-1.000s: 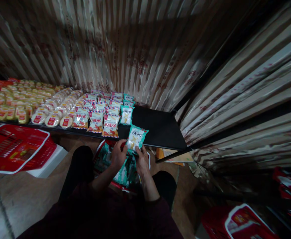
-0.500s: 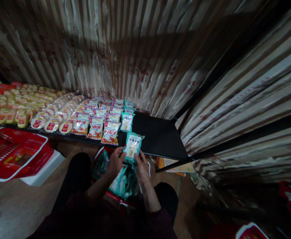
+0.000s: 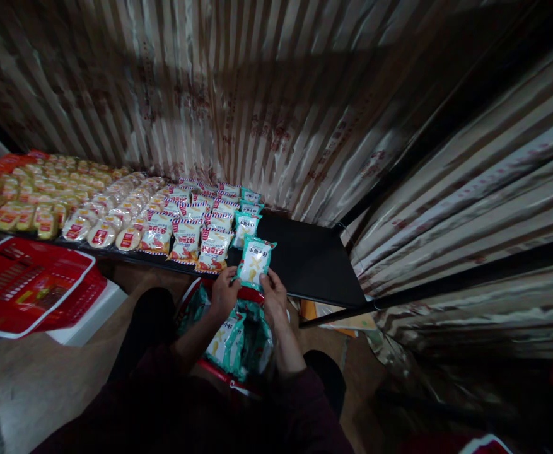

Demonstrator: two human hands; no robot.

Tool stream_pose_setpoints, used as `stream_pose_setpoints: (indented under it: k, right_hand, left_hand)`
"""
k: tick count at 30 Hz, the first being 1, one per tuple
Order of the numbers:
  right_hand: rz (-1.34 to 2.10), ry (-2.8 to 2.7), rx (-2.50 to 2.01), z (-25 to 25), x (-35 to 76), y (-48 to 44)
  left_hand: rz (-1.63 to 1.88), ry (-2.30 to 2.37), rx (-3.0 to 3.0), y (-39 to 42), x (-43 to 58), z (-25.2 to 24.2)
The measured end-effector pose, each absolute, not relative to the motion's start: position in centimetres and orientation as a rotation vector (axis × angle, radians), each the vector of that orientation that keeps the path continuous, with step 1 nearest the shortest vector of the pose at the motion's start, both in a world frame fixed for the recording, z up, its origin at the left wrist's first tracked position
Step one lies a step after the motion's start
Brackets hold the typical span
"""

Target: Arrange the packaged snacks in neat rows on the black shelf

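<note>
Between my two hands is a teal and white snack bag (image 3: 256, 261), its printed front facing up at the near edge of the black shelf (image 3: 304, 258). My left hand (image 3: 226, 293) grips its lower left corner, and my right hand (image 3: 273, 291) pinches the lower right one. Just behind it on the shelf stands a short row of matching teal bags (image 3: 246, 228). Below my hands, a red basket (image 3: 210, 366) between my knees holds several more teal bags (image 3: 226, 340).
Left of the teal row, red, white and orange snack bags (image 3: 214, 249) stand in rows. Further left are round white packs (image 3: 102, 234) and yellow packs (image 3: 45, 222). Another red basket (image 3: 68, 296) rests on a white box (image 3: 91, 315). A dark bar (image 3: 446, 284) and striped curtain (image 3: 267, 94) border the shelf.
Both hands have moved the teal snack bag slightly up and forward, closer to the row on the shelf. The camera view has shifted a little.
</note>
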State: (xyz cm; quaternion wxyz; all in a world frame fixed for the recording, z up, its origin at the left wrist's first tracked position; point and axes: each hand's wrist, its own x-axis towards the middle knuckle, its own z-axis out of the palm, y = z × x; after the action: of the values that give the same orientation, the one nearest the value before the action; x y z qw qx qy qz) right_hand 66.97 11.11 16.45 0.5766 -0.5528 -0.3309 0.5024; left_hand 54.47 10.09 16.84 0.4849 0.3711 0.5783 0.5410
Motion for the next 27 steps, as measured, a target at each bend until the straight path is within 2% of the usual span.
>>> stream_pose_setpoints:
  k: [6,14,27]
  right_hand:
    - [1.079,-0.810,-1.331,16.3,66.6,12.9]
    - [1.062,-0.760,-1.339,15.6,66.0,14.1]
    - [0.959,-0.995,-1.408,14.5,66.4,15.0]
  left_hand:
    - [1.310,1.428,0.859,11.1,54.4,16.9]
    - [1.347,1.633,1.284,10.7,54.5,15.6]
    - [1.303,1.581,1.544,9.7,55.7,15.5]
